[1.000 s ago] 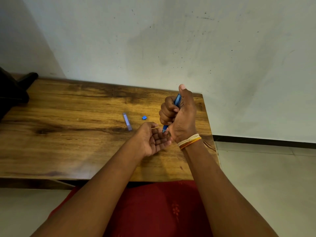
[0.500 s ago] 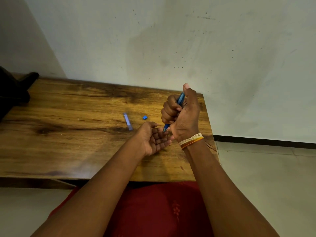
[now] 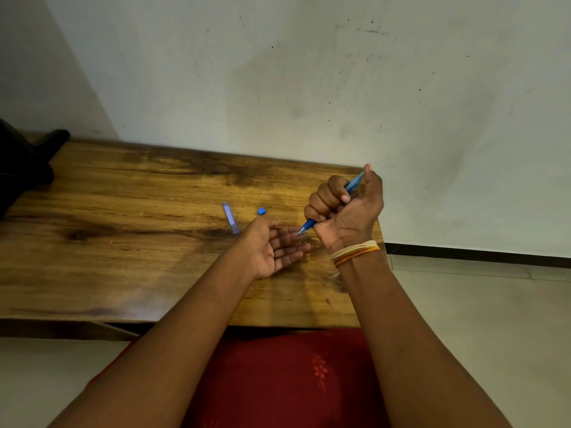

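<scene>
Two hands are over the right end of the wooden table point(image 3: 123, 242): the right hand point(image 3: 344, 211) grips a blue pen point(image 3: 354, 183) in its fist, tilted, tip down at the fingers of the left hand point(image 3: 268, 250), which lies palm up, fingers relaxed, holding nothing. A small blue piece point(image 3: 261, 211) and a pale strip point(image 3: 230, 218) lie just beyond the left hand, toward the far edge

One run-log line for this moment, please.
right hand: grips blue pen, tip down | left hand: open, palm up under tip | table: clear strip, small blue piece
</scene>
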Demonstrator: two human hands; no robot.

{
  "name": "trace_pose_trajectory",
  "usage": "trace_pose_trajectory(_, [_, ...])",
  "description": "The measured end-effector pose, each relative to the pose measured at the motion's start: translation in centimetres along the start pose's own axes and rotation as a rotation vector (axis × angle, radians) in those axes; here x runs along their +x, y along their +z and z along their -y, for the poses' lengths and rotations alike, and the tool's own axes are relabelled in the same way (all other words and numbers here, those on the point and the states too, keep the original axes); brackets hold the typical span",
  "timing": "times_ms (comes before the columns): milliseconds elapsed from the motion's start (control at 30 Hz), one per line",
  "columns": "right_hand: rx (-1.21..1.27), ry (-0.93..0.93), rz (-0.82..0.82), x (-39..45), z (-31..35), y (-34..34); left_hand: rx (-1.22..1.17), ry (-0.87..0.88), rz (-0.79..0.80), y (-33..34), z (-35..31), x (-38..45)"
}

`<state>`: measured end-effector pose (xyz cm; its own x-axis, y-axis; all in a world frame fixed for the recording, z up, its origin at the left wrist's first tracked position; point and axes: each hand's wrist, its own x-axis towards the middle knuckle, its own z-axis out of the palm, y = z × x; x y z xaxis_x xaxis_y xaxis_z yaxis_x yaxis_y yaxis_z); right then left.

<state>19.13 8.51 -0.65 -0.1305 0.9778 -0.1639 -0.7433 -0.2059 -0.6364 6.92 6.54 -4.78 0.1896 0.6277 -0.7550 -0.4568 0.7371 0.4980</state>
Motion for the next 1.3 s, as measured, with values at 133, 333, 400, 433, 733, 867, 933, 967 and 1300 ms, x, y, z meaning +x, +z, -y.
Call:
trace_pose_trajectory(133, [0.073,0.002,-0.052,0.1,0.2,-0.7,0.035,-0.001,0.007,-0.3,-0.3,-0.1])
trace_pose_trajectory(333, [0.150,0.016,-0.096,0.1,0.2,-1.3,0.041,0.006,0.006,-0.2,-0.3,-0.3])
trace_pose_trajectory(400, [0.155,0.018,-0.094,0.2,0.2,-1.3,0.041,0.006,0.003,-0.2,-0.3,-0.4])
trace_pose_trajectory(433, [0.154,0.019,-0.092,0.2,0.2,-1.3,0.043,0.007,0.003,-0.2,-0.3,-0.4])
trace_pose_trajectory(733, [0.085,0.028,-0.057,0.0,0.1,-1.1,0.054,0.009,0.000,-0.2,-0.2,-0.3])
trace_pose_trajectory(867, [0.009,0.058,0.010,-0.1,0.3,-0.6,0.078,0.017,-0.003,-0.2,-0.1,-0.2])
trace_pose_trajectory(933, [-0.064,0.066,0.040,-0.1,0.3,-0.2,0.099,0.023,-0.007,-0.2,-0.1,-0.2])
trace_pose_trajectory(967, [-0.100,0.063,0.044,-0.1,0.3,0.0,0.109,0.025,-0.008,-0.1,-0.1,-0.2])
trace_pose_trajectory(1300, [-0.363,-0.002,0.054,-0.4,0.0,1.4,0.153,0.025,-0.014,-0.2,-0.2,-0.1])
